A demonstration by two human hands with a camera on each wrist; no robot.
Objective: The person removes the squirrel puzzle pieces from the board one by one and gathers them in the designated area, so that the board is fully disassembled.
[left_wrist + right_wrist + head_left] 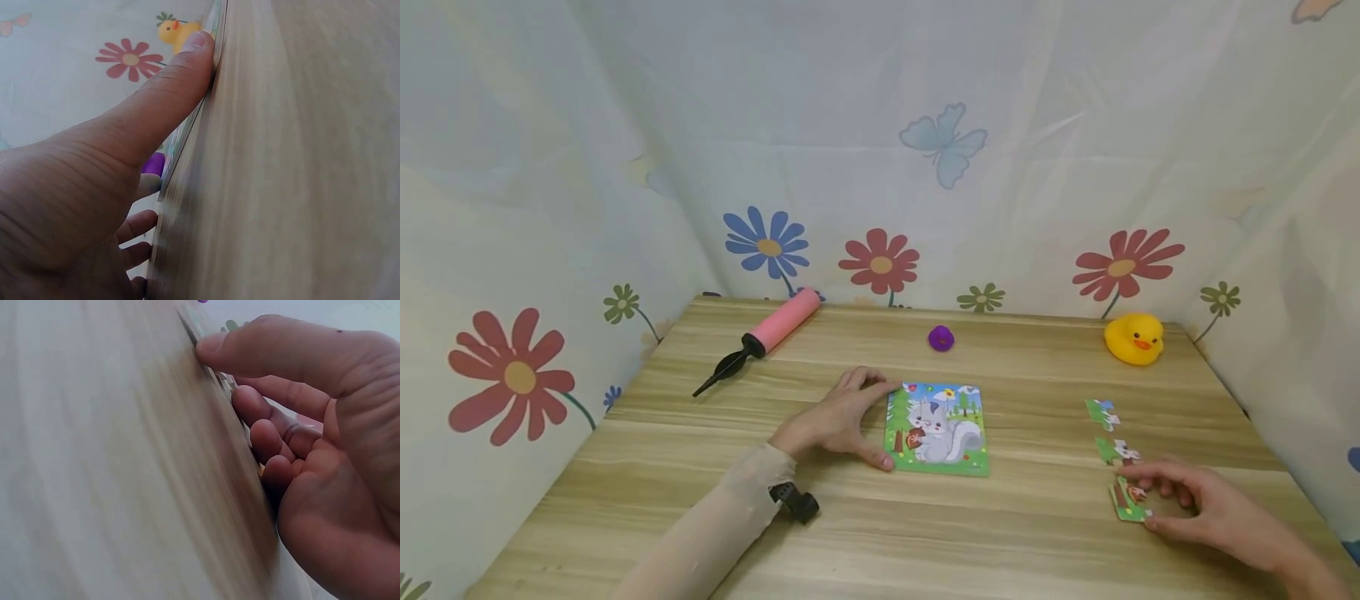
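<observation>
A square puzzle board [936, 429] printed with a grey squirrel lies flat in the middle of the table. My left hand [842, 421] rests at its left side, thumb on the lower left corner and index finger by the upper left one. That thumb [181, 78] stretches out straight along the board's edge in the left wrist view. Off to the right, my right hand [1217, 508] holds a puzzle piece [1126, 500] by its edges between thumb and index finger, low over the wood. Its other fingers [265, 437] are curled in.
Beyond the held piece lie two more pieces, a middle one [1108, 450] and a farther one [1099, 412]. A yellow rubber duck [1133, 340], a small purple toy [941, 338] and a pink hand pump [784, 323] stand toward the back. A flowered curtain [850, 150] encloses the table.
</observation>
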